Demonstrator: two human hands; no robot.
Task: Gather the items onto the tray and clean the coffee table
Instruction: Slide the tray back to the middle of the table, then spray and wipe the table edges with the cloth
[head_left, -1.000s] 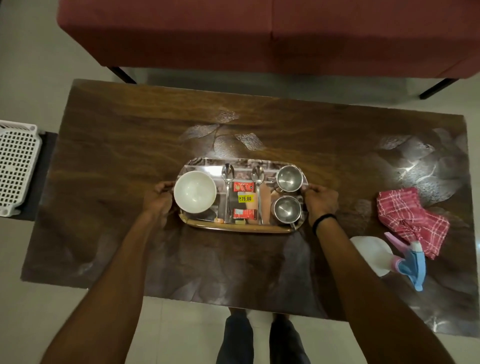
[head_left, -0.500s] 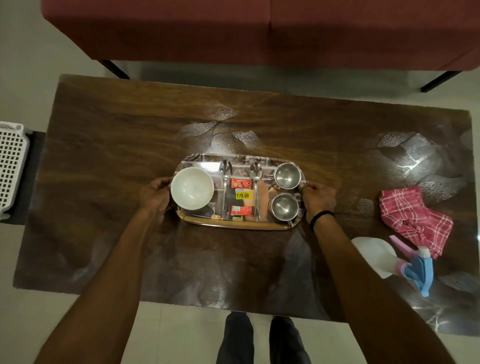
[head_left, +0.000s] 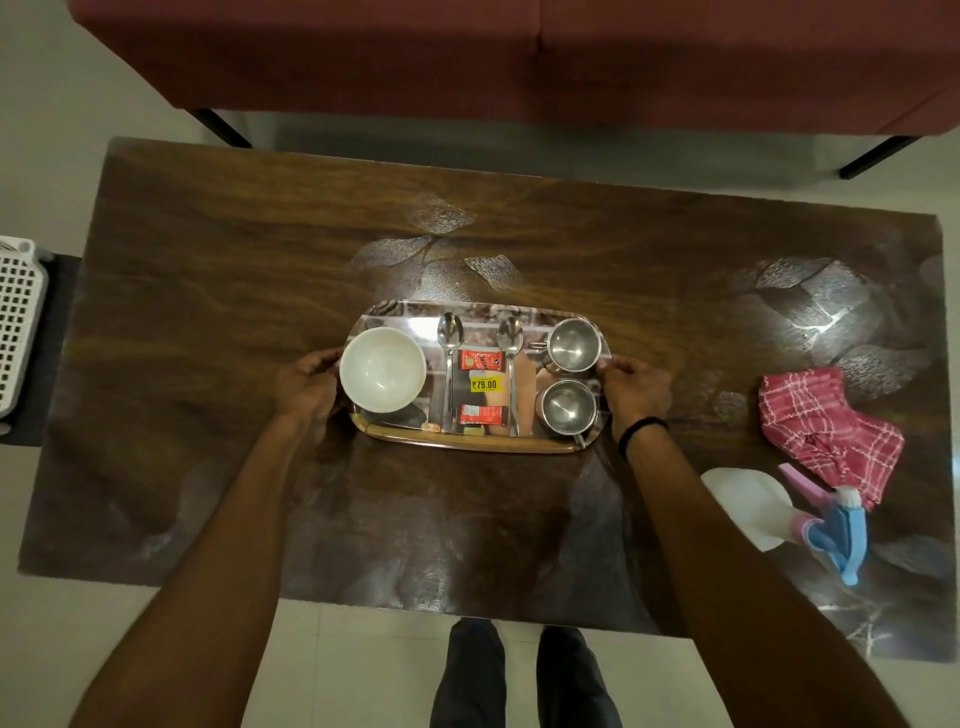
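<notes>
A shiny oblong tray (head_left: 467, 442) rests in the middle of the dark wooden coffee table (head_left: 260, 291). It carries a white bowl (head_left: 383, 369) at its left, two spoons (head_left: 450, 364), red sachets (head_left: 481, 360) in the centre, and two steel cups (head_left: 571, 345) at its right. My left hand (head_left: 306, 387) grips the tray's left end. My right hand (head_left: 635, 392), with a black wristband, grips the right end.
A red checked cloth (head_left: 826, 426) lies at the table's right, with a white spray bottle (head_left: 753, 504) with a blue and pink trigger in front of it. A maroon sofa (head_left: 519, 57) stands beyond the table. A white plastic basket (head_left: 18, 322) sits on the floor at left.
Both hands stay on the tray's ends. The view shifts slightly; the tray sits in about the same place on the table.
</notes>
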